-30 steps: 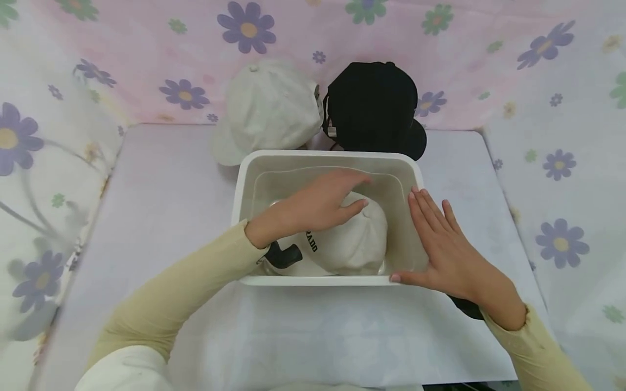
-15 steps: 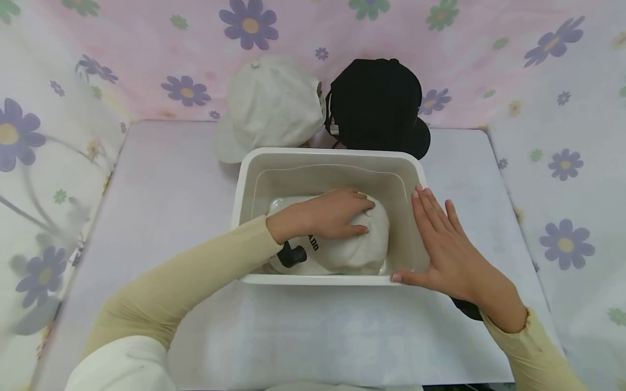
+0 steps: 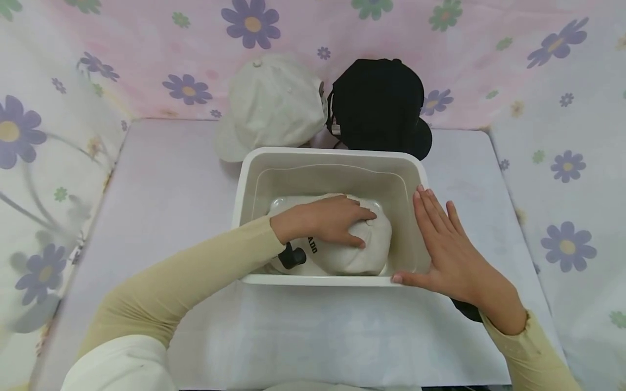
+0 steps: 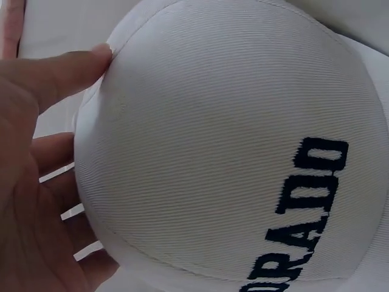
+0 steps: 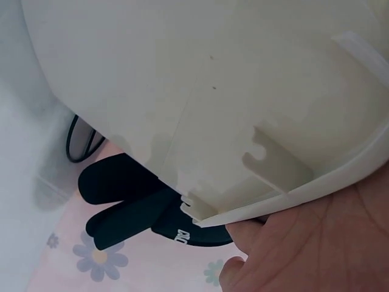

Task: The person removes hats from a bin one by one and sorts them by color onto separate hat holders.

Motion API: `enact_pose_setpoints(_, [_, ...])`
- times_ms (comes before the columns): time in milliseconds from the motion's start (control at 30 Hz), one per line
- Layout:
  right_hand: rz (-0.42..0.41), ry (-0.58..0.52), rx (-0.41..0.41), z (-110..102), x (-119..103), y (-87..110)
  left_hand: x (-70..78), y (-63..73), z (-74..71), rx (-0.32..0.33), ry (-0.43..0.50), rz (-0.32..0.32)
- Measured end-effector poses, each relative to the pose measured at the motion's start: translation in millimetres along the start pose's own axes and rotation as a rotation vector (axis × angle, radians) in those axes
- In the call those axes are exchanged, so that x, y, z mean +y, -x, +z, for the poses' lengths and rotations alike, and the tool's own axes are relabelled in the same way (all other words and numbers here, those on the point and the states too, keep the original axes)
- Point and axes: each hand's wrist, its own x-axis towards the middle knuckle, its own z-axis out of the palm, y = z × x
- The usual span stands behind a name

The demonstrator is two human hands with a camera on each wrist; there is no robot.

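A white cap (image 3: pixel 374 250) with dark letters lies in the white plastic bin (image 3: pixel 332 281), its crown toward the right end. Spread over the crown, my left hand (image 3: pixel 332 220) touches it near the top button. In the left wrist view, the thumb (image 4: pixel 76 68) and fingers meet the edge of the cap's crown (image 4: pixel 200 115). My right hand (image 3: pixel 447 255) rests on the bin's right rim, fingers straight, thumb at the near corner. Seen from the right wrist, its palm (image 5: pixel 322 237) is against the rim, with the bin's outer wall (image 5: pixel 152 73) beside it.
Behind the bin stand a white cap (image 3: pixel 274 103) and a black cap (image 3: pixel 379 106) on the pale table (image 3: pixel 166 190). Flowered cloth (image 3: pixel 195 32) walls off the back and both sides. Wrist camera mounts (image 3: pixel 292 256) show as black pieces.
My left hand has come down onto the cap in the bin, and the crown sits slightly lower under it. The right hand stays on the rim.
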Motion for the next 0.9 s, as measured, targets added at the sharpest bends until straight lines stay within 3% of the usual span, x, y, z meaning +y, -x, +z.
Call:
enact_pose_setpoints(333, [-0.012,-0.017,0.024,2.9,1.6,0.2,1.9,0.5,-1.5,0.080,0.061,-0.001])
enact_pose_setpoints(900, [-0.008,-0.041,0.038,5.2,1.7,-0.6,1.4,10.7,-16.4,0.363,0.228,0.111])
